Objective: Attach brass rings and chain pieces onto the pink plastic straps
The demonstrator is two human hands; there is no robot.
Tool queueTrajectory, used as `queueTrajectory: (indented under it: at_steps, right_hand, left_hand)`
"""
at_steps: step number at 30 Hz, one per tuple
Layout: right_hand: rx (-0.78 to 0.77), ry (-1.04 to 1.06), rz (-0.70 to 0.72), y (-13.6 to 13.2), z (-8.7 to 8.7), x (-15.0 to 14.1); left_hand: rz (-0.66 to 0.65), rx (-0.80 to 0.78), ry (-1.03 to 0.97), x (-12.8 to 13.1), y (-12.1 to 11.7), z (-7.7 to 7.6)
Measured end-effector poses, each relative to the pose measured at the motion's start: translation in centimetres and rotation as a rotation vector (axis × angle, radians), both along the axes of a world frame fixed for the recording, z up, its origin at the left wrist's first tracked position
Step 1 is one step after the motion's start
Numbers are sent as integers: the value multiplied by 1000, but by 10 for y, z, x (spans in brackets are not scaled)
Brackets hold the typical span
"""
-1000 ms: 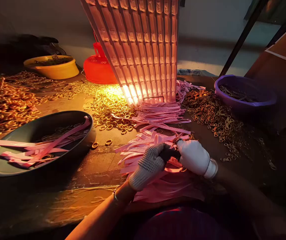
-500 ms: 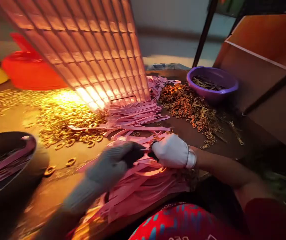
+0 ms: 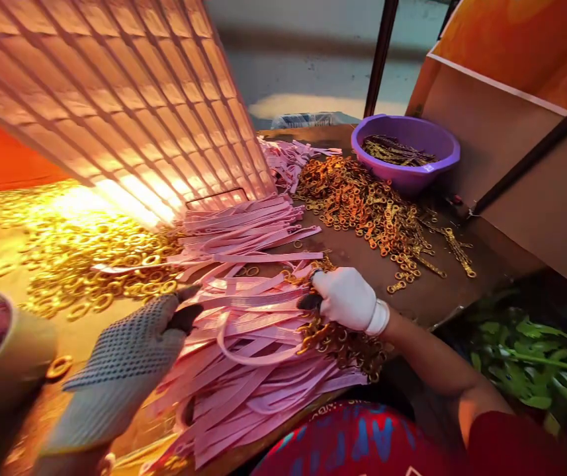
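My left hand [image 3: 139, 344], in a grey dotted glove with dark fingertips, is closed with thumb and fingers at one end of a pink strap [image 3: 248, 301]. The strap stretches across to my right hand [image 3: 345, 301], in a white glove with dark fingertips. That hand is closed in a pinch at the strap's other end; what sits between its fingertips is partly hidden. Beneath both hands lies a thick layer of pink straps [image 3: 243, 396]. Gold-coloured metal clasps [image 3: 333, 337] cluster under my right hand.
Gold rings [image 3: 99, 264] are heaped at left, beside a slanted ribbed panel [image 3: 164, 119]. Metal clasps [image 3: 357, 198] are piled before a purple basin [image 3: 407, 175]. A bucket [image 3: 30, 337] stands at lower left; green pieces [image 3: 526, 357] lie at lower right.
My hands were close together; my left hand has moved left, away from my right, with the strap now stretched between them. The camera view has shifted to the right.
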State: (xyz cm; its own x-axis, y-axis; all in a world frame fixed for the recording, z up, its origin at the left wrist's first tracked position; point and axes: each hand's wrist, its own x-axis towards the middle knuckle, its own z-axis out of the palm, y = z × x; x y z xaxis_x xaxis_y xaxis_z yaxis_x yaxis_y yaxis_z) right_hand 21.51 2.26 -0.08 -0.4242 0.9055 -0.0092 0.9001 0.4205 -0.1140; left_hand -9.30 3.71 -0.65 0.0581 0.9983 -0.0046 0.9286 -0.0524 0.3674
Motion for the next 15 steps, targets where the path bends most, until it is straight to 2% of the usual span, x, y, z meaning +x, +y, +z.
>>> queueTrajectory:
  at_steps: [3,5,8,12,15]
  right_hand:
    - [-66,21,-26,2,6,4]
    - [-101,14,-33,4,10,3]
    - [-124,-28,-22,5,13,-3]
    - [-120,-32,4,4,11,-11]
    - [-46,66,25,3,5,0]
  left_hand:
    - [136,154,-151,29,-15,25]
    - [126,97,-388,50,-21,32]
    - [-15,-19,-596,78,-21,25]
    - [-202,-26,-560,99,-12,8]
    - [-246,-75,-566,103,-8,0]
